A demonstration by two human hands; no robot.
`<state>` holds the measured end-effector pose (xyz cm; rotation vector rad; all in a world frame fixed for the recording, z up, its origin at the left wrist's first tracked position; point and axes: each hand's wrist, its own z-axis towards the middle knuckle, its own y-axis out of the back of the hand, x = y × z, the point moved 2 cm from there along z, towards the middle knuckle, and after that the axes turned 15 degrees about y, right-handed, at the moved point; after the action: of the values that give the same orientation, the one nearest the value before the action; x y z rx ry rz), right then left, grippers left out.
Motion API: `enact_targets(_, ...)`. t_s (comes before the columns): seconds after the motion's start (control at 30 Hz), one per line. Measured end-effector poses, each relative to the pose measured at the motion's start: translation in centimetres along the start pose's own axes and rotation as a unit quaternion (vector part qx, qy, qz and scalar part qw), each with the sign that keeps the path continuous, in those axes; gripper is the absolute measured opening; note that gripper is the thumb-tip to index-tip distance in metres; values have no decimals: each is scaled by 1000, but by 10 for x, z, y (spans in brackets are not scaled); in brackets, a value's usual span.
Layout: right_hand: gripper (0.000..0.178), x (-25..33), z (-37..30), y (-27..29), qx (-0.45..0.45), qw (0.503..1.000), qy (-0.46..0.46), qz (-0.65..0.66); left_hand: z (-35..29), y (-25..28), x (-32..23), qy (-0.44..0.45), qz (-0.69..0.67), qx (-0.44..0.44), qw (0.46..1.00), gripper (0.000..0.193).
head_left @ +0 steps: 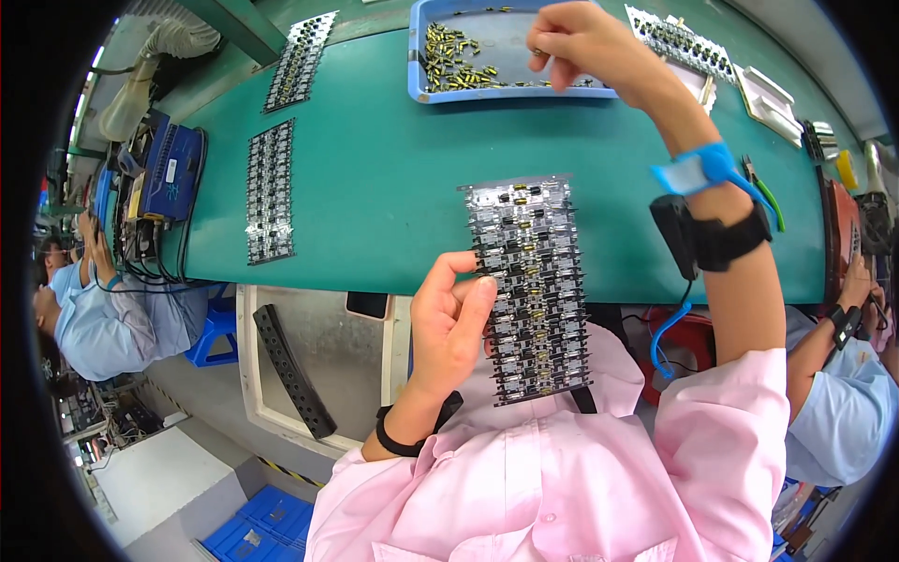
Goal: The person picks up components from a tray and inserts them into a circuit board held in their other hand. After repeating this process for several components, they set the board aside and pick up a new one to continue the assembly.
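My left hand [448, 323] grips the left edge of a long circuit board panel [536, 309], thumb on top. The panel is tilted up in front of my chest, with rows of black and silver parts and small yellow-and-black components along its middle. My right hand [592, 45] is over the right part of a blue tray [506, 95], fingers curled in a pinch. What sits between those fingertips is too small to make out. Small yellow-and-black cylindrical components [451, 64] lie heaped at the tray's left side, and a few are scattered along its edges.
Two more panels lie at the table's left, one far [300, 61] and one nearer [271, 192]. Another panel [679, 42], a white holder [770, 98] and green-handled pliers [763, 192] are at the right. A blue box-shaped device [175, 173] stands far left. Co-workers sit on both sides.
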<state>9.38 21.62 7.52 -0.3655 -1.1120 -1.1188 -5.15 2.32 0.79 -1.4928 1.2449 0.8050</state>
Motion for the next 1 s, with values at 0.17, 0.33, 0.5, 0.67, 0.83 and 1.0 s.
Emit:
enact_targets(0.17,11,12,-52,16,-15,984,-148,96,0,-16,14,21,20,17,999,13)
enact_targets(0.33,13,8,-97,4,-18,966,-176,187,3,-27,17,40,20,32,998,13)
enact_targets(0.5,13,19,-122,-1,-37,966,-194,165,7,-30,21,50,18,35,998,14)
enact_targets(0.67,13,20,-136,-7,-110,967,-176,150,10,-28,23,57,13,50,997,14)
enact_targets(0.83,13,28,-138,-16,-103,970,-159,152,11,-25,24,60,19,45,997,14)
enact_targets(1.0,12,34,-136,-21,-124,971,-163,123,13,-27,24,62,16,42,997,14)
